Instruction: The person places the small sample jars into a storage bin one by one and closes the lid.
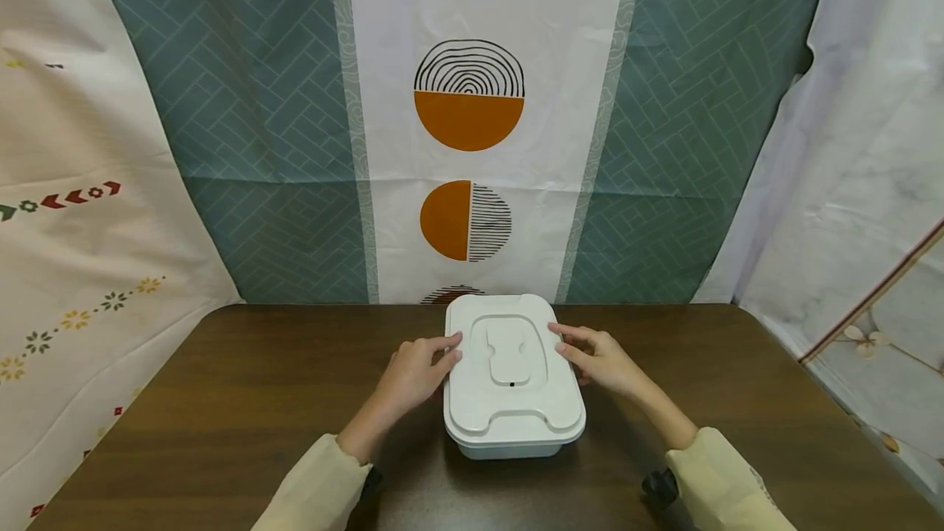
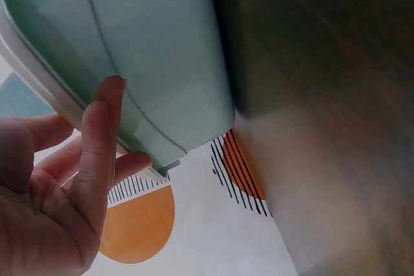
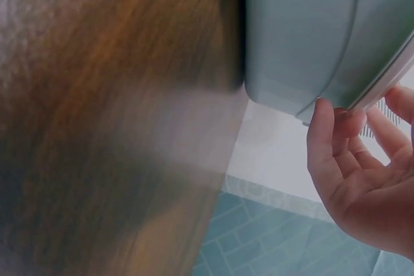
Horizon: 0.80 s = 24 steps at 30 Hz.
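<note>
A lidded plastic storage box stands on the table, its white lid (image 1: 472, 400) on top and its pale green body (image 2: 168, 50) below. My left hand (image 1: 416, 371) grips the lid's left edge, thumb and forefinger on top. In the left wrist view, other fingers (image 2: 97, 140) curl under the rim against the box's side. On the opposite edge my right hand (image 1: 601, 359) holds the lid the same way. The right wrist view shows its fingertips (image 3: 321, 111) beneath the rim. The lid covers the box, so the inside is hidden.
The dark brown wooden table (image 1: 295, 400) extends around the box. A patterned cloth (image 1: 472, 162) hangs behind the table's far edge. More printed cloth (image 1: 111, 228) hangs at the left, with a pale marbled sheet (image 1: 848, 187) at the right.
</note>
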Each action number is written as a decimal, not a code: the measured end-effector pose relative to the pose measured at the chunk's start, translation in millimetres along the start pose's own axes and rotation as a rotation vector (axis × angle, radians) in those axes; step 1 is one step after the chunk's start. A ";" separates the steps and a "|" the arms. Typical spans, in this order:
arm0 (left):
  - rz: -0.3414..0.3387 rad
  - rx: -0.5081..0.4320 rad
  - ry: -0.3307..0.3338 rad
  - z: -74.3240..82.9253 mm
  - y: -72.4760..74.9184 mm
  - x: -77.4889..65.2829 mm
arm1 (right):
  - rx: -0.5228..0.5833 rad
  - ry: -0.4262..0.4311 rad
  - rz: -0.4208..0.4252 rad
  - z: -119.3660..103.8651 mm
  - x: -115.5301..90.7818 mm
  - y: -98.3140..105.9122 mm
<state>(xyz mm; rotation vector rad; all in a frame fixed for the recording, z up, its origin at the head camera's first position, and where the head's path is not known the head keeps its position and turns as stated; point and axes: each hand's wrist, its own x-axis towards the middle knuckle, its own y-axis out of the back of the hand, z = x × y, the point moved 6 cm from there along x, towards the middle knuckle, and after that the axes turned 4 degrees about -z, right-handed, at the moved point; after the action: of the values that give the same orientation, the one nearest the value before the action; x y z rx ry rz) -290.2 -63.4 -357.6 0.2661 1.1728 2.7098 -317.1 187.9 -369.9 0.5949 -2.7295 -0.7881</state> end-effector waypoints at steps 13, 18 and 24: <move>0.006 -0.457 0.034 -23.2 -6.7 2.3 | 0.035 -0.008 -0.044 -1.3 0.8 -2.0; -0.125 -0.615 0.059 -29.4 -10.0 2.6 | 0.171 -0.041 -0.089 4.4 -3.0 -1.0; -0.211 -0.591 0.015 -38.0 5.2 -2.2 | 0.155 -0.060 -0.066 9.9 -11.0 14.8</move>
<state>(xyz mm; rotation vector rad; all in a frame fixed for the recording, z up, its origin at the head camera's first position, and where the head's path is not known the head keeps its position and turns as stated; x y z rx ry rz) -297.4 -94.1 -379.6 0.0329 0.3347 2.7148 -315.3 208.8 -371.1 0.7073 -2.8579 -0.6224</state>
